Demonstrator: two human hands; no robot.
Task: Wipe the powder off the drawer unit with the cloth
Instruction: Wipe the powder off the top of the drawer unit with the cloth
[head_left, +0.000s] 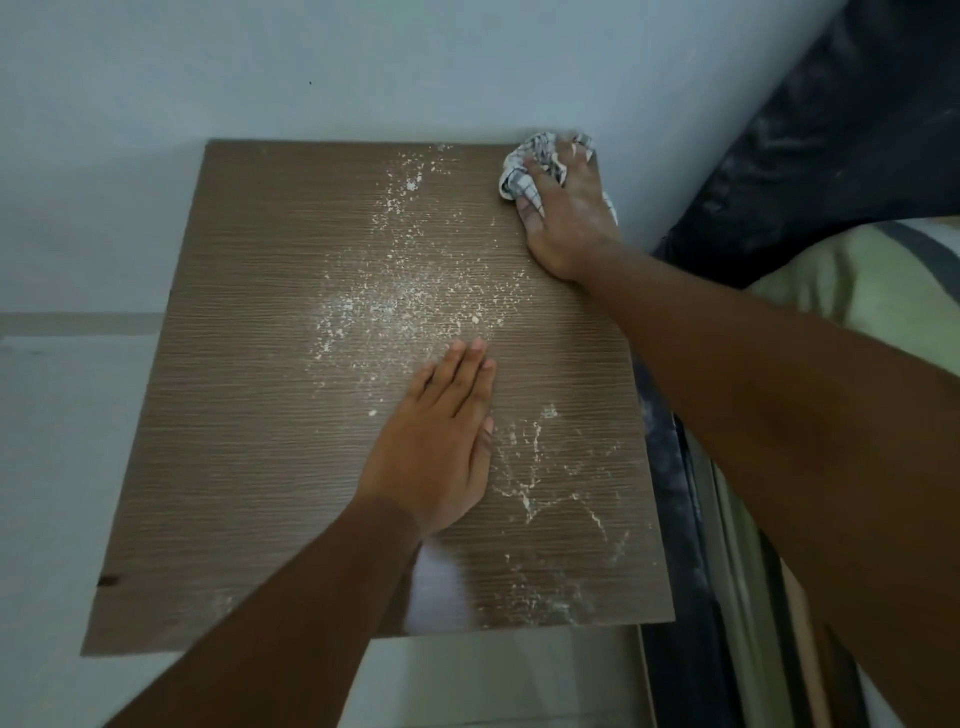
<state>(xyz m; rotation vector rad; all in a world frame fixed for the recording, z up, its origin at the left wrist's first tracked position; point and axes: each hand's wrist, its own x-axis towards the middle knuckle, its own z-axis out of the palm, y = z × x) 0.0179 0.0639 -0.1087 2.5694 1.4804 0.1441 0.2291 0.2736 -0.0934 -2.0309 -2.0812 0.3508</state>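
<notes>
Nearest us, our two bare forearms reach out over the brown wood-grain top of the drawer unit (234, 415), which stands against a pale wall (363, 67). Our left hand (441, 441) lies flat on the top near its middle, fingers straight and together, gripping nothing. White powder (395, 296) is scattered just beyond its fingertips and in thin streaks to its right, toward the front edge. At the far right corner our right hand (566, 213) presses down on a crumpled checked cloth (524, 176), fingers curled into it. Right of the unit lies dark fabric (831, 156) and a pale green striped pillow (883, 280).
</notes>
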